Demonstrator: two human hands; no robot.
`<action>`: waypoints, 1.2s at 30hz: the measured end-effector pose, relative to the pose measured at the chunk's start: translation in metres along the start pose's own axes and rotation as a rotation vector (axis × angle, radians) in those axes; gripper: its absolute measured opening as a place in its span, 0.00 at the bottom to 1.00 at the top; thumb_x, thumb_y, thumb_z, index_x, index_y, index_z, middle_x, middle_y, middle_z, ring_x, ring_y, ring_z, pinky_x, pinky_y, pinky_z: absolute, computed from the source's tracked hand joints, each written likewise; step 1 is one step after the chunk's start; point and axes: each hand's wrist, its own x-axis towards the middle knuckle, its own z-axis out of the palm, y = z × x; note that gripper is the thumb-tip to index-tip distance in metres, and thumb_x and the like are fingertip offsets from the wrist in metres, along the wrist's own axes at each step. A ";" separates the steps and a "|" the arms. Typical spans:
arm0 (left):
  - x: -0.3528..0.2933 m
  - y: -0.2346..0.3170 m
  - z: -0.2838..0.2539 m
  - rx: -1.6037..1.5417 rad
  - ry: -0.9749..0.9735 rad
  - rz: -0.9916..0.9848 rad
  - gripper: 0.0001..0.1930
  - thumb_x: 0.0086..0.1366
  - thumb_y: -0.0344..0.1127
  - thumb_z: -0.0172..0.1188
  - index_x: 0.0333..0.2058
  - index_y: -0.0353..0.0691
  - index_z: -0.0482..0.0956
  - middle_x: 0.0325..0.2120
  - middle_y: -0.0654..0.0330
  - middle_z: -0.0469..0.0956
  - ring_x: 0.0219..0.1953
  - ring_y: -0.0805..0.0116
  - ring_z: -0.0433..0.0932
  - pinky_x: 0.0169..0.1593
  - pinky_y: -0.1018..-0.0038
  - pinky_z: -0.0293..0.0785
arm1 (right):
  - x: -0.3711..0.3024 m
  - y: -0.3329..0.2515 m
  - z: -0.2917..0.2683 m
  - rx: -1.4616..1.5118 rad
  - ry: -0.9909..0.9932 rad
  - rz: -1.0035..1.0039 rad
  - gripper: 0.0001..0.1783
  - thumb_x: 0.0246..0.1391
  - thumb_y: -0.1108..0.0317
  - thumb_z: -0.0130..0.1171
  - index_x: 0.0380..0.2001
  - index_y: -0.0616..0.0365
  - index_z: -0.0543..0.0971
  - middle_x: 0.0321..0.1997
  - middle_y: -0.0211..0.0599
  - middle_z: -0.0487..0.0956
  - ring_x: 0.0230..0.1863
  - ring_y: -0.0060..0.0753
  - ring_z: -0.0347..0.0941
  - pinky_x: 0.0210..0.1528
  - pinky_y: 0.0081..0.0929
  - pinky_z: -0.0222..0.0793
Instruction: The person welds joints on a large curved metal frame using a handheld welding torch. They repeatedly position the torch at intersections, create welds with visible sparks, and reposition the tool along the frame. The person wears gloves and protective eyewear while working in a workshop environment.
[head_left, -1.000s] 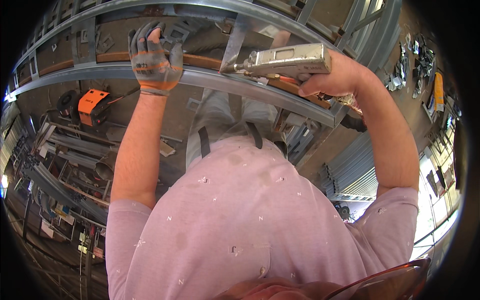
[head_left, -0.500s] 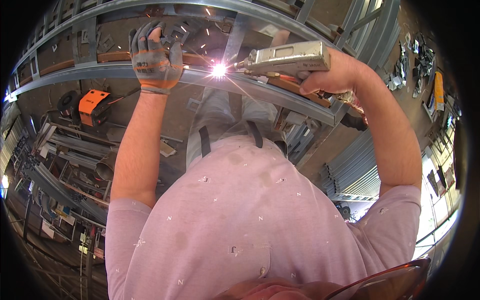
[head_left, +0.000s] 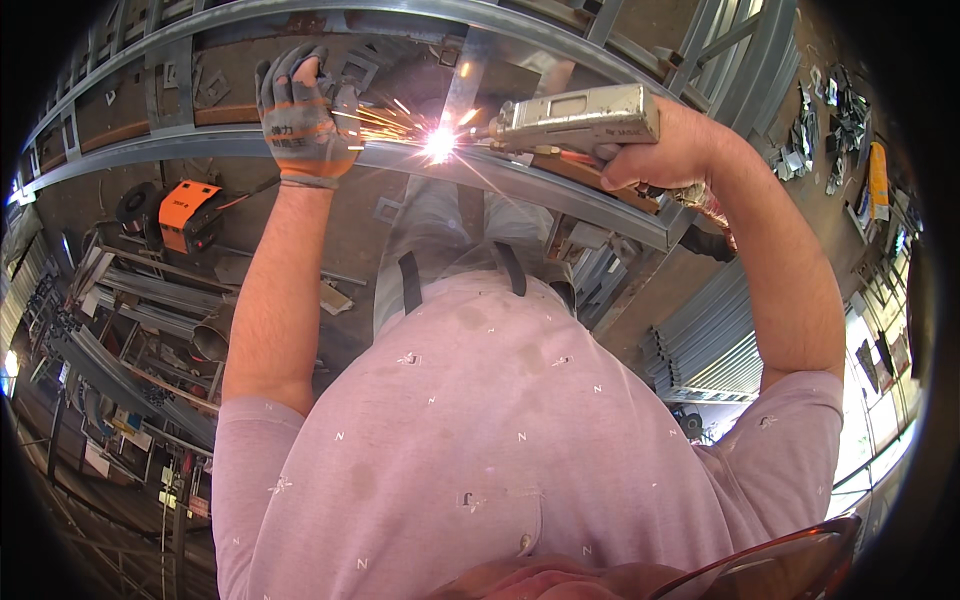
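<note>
My bare right hand (head_left: 668, 145) is closed round the grip of a boxy metal welding gun (head_left: 580, 115), whose nozzle points left. At its tip a bright white-pink weld spot (head_left: 438, 145) glows on a galvanized steel rail (head_left: 560, 188), where a crosspiece (head_left: 466, 85) meets it. Orange sparks fly left toward my other hand. My left hand (head_left: 312, 120), in a grey and orange work glove, lies over the same rail left of the glow, fingers bent over it. Its fingertips are partly hidden.
A cable runs from an orange and black machine (head_left: 188, 215) on the floor at left. Steel profiles (head_left: 710, 330) lie in a stack at right, and metal offcuts (head_left: 800, 135) litter the floor at far right. Another long rail (head_left: 230, 28) crosses the far side.
The spray of sparks has grown and now streams left toward my gloved hand. Both hands and the welding gun stay nearly where they were.
</note>
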 end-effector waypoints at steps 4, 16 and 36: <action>0.002 0.000 0.000 -0.015 0.017 0.008 0.25 0.63 0.37 0.71 0.58 0.39 0.79 0.53 0.50 0.84 0.56 0.44 0.82 0.71 0.46 0.71 | 0.001 0.006 0.002 -0.016 0.012 -0.008 0.34 0.45 0.73 0.77 0.60 0.53 0.87 0.48 0.40 0.91 0.46 0.34 0.87 0.53 0.37 0.86; 0.000 -0.005 0.003 -0.014 0.012 0.011 0.25 0.62 0.37 0.71 0.58 0.41 0.78 0.53 0.51 0.83 0.56 0.44 0.81 0.73 0.45 0.69 | -0.009 -0.001 -0.001 -0.015 0.006 0.023 0.34 0.44 0.72 0.77 0.60 0.53 0.87 0.50 0.39 0.91 0.49 0.34 0.86 0.55 0.35 0.85; -0.001 -0.009 0.007 -0.007 -0.018 -0.053 0.21 0.67 0.38 0.69 0.57 0.40 0.79 0.53 0.46 0.83 0.57 0.38 0.79 0.65 0.46 0.74 | -0.089 0.060 0.037 0.395 0.556 -0.162 0.31 0.51 0.74 0.79 0.60 0.57 0.83 0.53 0.30 0.88 0.53 0.27 0.82 0.59 0.32 0.80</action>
